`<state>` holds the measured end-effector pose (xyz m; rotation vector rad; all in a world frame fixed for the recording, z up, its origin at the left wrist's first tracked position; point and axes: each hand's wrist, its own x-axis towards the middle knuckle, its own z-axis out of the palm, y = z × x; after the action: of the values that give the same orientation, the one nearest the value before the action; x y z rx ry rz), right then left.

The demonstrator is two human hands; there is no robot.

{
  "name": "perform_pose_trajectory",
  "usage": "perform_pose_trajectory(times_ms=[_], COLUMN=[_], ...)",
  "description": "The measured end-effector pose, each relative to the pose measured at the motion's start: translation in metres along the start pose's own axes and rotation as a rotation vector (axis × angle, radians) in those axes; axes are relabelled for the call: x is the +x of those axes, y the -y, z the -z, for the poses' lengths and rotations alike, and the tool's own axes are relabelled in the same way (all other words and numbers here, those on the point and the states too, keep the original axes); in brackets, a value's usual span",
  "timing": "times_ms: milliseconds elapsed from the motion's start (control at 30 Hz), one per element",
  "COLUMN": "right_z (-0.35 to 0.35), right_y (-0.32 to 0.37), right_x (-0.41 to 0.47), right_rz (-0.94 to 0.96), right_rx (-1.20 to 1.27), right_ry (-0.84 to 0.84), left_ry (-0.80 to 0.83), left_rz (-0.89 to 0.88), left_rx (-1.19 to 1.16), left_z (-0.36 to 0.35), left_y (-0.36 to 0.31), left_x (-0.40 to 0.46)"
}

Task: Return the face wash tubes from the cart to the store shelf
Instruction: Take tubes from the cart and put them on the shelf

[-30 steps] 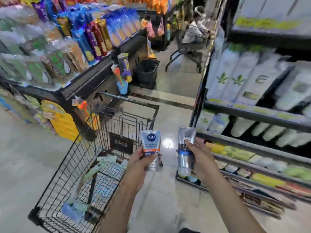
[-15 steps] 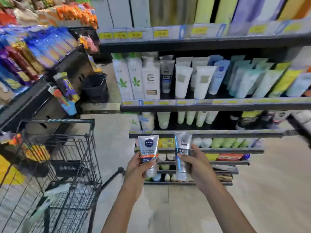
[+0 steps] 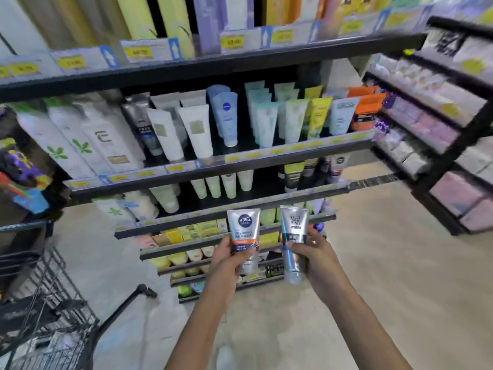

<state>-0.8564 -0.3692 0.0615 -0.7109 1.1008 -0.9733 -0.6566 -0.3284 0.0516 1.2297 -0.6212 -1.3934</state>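
Observation:
My left hand [image 3: 226, 259] grips a silver Nivea Men tube [image 3: 244, 231] with an orange band, held upright. Beside it, my right hand [image 3: 314, 252] holds a taller silver and blue tube marked MEN [image 3: 293, 236]. Both tubes are raised in front of the lower rows of the store shelf [image 3: 213, 166]. That shelf's middle row carries many upright face wash tubes in white, grey, blue, green and yellow. The black wire cart [image 3: 48, 316] sits at the bottom left, behind my left arm.
A second shelf unit [image 3: 440, 124] with pale packets stands to the right. Boxes and price labels line the top shelf [image 3: 186, 68]. Colourful goods hang at the far left edge. Bare floor lies between the cart and the shelves.
The view has swung further right and closer to the shelf. The cart has slid toward the bottom left corner. Both hands still hold their tubes side by side.

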Motion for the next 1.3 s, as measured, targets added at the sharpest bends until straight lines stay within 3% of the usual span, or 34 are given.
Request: perform_pose_trajectory(times_ms=[433, 1000, 1300], right_z=[0.108, 0.177, 0.2], right_y=[0.063, 0.114, 0.132], right_x=[0.055, 0.12, 0.137], right_rz=[0.032, -0.082, -0.109], right_rx=[0.019, -0.027, -0.126], right_ry=[-0.113, -0.123, -0.076], left_ry=[0.077, -0.149, -0.197], left_rz=[0.042, 0.006, -0.168], left_rx=[0.068, 0.237, 0.247], left_z=[-0.134, -0.243, -0.263], left_y=[0.034, 0.067, 0.07], left_x=[0.108, 0.253, 0.293])
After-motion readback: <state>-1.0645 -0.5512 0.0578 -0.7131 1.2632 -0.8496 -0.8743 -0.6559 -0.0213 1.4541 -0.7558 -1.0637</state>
